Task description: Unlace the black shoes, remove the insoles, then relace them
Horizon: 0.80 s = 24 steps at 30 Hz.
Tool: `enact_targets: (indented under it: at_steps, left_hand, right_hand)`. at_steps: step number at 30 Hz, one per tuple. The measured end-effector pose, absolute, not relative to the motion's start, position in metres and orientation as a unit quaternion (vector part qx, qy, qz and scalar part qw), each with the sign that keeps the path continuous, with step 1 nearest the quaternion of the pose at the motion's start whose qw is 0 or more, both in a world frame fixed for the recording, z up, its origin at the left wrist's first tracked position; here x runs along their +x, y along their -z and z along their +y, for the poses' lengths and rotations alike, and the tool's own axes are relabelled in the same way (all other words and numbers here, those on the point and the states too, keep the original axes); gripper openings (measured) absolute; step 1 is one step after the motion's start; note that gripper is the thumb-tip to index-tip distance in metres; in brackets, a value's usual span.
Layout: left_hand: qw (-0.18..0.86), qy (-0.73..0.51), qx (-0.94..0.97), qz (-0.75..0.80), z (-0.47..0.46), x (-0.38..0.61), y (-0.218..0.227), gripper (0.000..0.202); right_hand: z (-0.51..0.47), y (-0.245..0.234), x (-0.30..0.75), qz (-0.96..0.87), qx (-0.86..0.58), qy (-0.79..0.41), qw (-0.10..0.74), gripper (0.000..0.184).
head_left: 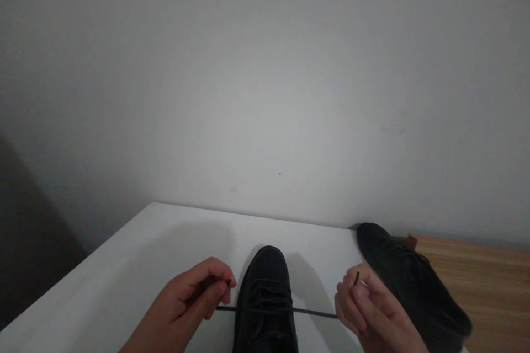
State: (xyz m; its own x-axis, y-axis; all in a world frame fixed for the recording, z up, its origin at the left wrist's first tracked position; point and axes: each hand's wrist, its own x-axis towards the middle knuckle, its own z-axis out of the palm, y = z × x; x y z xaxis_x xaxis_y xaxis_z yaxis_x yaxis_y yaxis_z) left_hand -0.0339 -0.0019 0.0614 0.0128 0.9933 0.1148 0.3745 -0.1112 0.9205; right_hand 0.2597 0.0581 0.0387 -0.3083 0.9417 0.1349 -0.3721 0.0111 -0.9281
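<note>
A black shoe [268, 270] stands on the white table with its toe pointing away from me, its heel cut off by the lower edge of the view. Its dark shoelace [314, 313] stretches out to both sides across the lacing. Left of the shoe, my left hand [199, 292] is closed in a pinch on one side of the lace. To the right, my right hand [364, 306] pinches the other side, and a short dark tip sticks up between thumb and forefinger.
A second black shoe [409, 281] lies at the right, beside a wood-grain surface [488, 287]. The white tabletop [136, 253] meets a plain grey wall [265, 94] at the back. A small reddish-brown piece [412, 241] shows behind the second shoe.
</note>
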Motion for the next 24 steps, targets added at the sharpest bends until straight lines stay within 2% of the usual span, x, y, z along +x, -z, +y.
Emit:
enact_targets:
  at_steps: [3, 7, 12, 17, 24]
  left_hand:
    - [0.318, -0.425, 0.672, 0.516, -0.001, -0.032, -0.065, 0.021]
    - [0.224, -0.361, 0.789, 0.444, 0.002, -0.032, -0.059, 0.022]
    - [0.111, -0.314, 0.832, 0.444, 0.003, -0.028, -0.049, 0.016]
    - [0.068, -0.312, 0.854, 0.412, 0.004, -0.022, -0.054, 0.017]
    - [0.080, -0.312, 0.857, 0.403, 0.005, -0.019, -0.055, 0.019]
  right_hand:
    - [0.057, -0.039, 0.261, -0.596, -0.344, -0.540, 0.484, 0.025]
    - [0.056, -0.043, 0.258, -0.775, -0.311, -0.376, 0.402, 0.008]
    - [0.055, -0.040, 0.251, -0.860, -0.289, -0.230, 0.351, 0.012]
    - [0.053, -0.036, 0.246, -0.883, -0.296, -0.192, 0.312, 0.016]
    - [0.053, -0.035, 0.245, -0.895, -0.285, -0.160, 0.304, 0.021]
